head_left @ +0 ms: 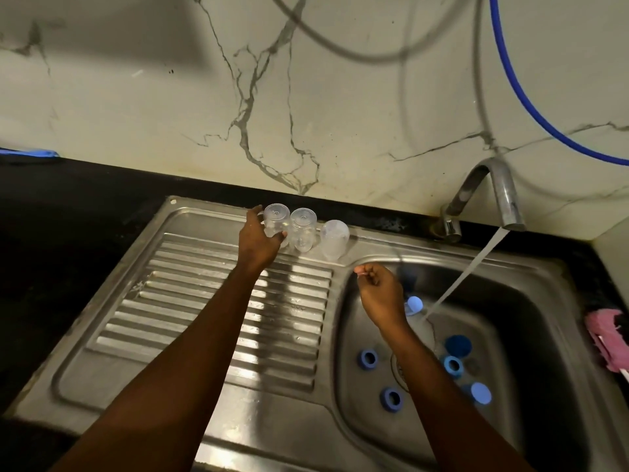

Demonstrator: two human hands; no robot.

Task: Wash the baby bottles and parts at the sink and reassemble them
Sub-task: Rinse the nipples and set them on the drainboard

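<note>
A clear bottle [276, 221] stands upside down mid-frame, held by the left hand [260, 241], so it looks like the drying step. The right hand [377, 294] is curled over the sink [531, 301]; I cannot tell if it holds anything. The next move is probably to wash a blue ring [368, 358].

Leaving ribbed drainboard [153, 301] open left of left arm [204, 335]. Blocking back rim with bottles [303, 229] in row. Crossing basin [531, 321] with tap [503, 195] stream [473, 267]; cluttering floor with rings [369, 358], caps [480, 392].
</note>
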